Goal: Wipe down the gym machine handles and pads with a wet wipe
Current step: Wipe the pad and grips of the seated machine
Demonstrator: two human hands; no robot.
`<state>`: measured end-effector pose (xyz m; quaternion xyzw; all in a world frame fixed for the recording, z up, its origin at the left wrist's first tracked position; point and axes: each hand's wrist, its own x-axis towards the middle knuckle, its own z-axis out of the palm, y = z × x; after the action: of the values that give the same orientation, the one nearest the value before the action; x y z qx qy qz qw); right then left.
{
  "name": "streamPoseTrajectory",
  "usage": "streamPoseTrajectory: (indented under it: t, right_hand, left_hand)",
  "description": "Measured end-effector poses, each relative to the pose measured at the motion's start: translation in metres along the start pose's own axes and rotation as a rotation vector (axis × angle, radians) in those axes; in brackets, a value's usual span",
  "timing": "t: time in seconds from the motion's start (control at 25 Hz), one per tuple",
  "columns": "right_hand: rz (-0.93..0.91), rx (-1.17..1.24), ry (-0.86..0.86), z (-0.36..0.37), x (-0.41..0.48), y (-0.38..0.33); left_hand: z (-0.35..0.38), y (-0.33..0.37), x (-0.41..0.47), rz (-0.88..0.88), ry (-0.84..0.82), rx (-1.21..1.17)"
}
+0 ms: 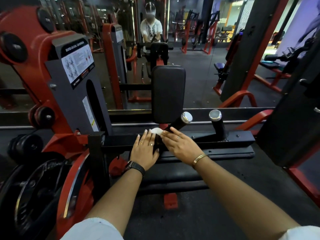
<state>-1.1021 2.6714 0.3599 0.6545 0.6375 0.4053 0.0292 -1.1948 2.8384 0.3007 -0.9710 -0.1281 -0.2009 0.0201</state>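
Two bare forearms reach forward from white sleeves. A black watch (136, 168) sits on the left wrist and a gold bangle (200, 158) on the right.

The left hand (145, 149) lies flat on the machine's black crossbar (225, 137), its fingers straight and relaxed, and their tips touch the wet wipe (156, 131). The right hand (180, 142) rests just beside it. Its fingers are also stretched out rather than curled, and they press the other edge of the wipe. The small white wipe is bunched between the two sets of fingertips, at the foot of the tilted handle (178, 123), a black grip with a chrome cap.

A second handle (218, 123) stands upright on the crossbar, further to the right and apart from both hands. Behind the tilted handle rises an upright black pad (168, 94).

At the left are a large weight plate (34, 187) on the red frame and, higher up, a grey panel with an instruction placard (78, 63). Beyond it all, a mirror (199, 66) reflects the gym.
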Motion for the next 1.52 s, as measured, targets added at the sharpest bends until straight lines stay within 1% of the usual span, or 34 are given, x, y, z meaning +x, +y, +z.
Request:
streamPoseTrajectory:
  t: [0.08,0.16,0.28,0.36,0.44,0.52,0.56,0.6,0.64,0.68,0.76,0.84,0.92,1.0,1.12,1.24,1.36,1.52]
  right_hand:
    - [-0.018,-0.014,0.081,-0.016,-0.009,0.019]
    - [0.048,-0.042,0.164,-0.033,-0.011,0.037]
    - [0.211,-0.047,0.245,-0.050,-0.004,0.050]
    - [0.374,0.050,0.269,-0.052,-0.001,0.040]
    - [0.652,0.286,0.290,-0.053,0.004,0.024]
    - [1.007,0.664,0.351,-0.067,0.018,0.018]
    - [1.169,0.881,0.403,-0.075,0.025,0.021]
    - [1.297,1.116,0.458,-0.085,0.031,0.025]
    - [1.373,1.337,0.513,-0.094,0.035,0.028]
    - [1.406,1.495,0.553,-0.101,0.036,0.031]
    - [1.417,1.638,0.574,-0.113,0.035,0.035]
    - [1.430,1.717,0.626,-0.123,0.030,0.037]
    - [1.476,1.752,0.694,-0.133,0.024,0.040]
    - [1.528,1.716,0.768,-0.145,0.016,0.044]
    - [1.535,1.647,0.846,-0.167,-0.005,0.051]
    - [1.545,1.572,0.848,-0.194,-0.032,0.056]
    - [1.587,1.453,0.843,-0.219,-0.066,0.058]
    - [1.701,1.264,0.841,-0.261,-0.132,0.066]
  left_hand:
    - [-0.004,0.004,0.000,-0.005,0.025,-0.054]
    - [-0.014,0.018,0.006,0.004,0.097,-0.194]
    - [-0.039,0.046,0.026,0.040,0.200,-0.411]
    - [-0.056,0.058,0.035,0.058,0.228,-0.518]
    - [-0.073,0.067,0.040,0.067,0.208,-0.704]
    - [-0.089,0.076,0.044,0.054,0.202,-0.942]
    - [-0.095,0.081,0.046,0.020,0.196,-1.045]
    - [-0.102,0.086,0.048,-0.022,0.192,-1.129]
    - [-0.106,0.090,0.051,-0.067,0.197,-1.196]
    - [-0.112,0.094,0.052,-0.100,0.216,-1.251]
    - [-0.123,0.101,0.055,-0.131,0.261,-1.333]
    - [-0.136,0.111,0.059,-0.135,0.287,-1.446]
    - [-0.149,0.123,0.061,-0.177,0.281,-1.561]
    - [-0.159,0.136,0.061,-0.202,0.243,-1.633]
    - [-0.169,0.162,0.058,-0.122,0.159,-1.674]
    - [-0.185,0.199,0.048,-0.055,0.126,-1.704]
    - [-0.197,0.239,0.039,-0.084,0.129,-1.685]
    - [-0.209,0.308,0.023,-0.063,0.062,-1.689]
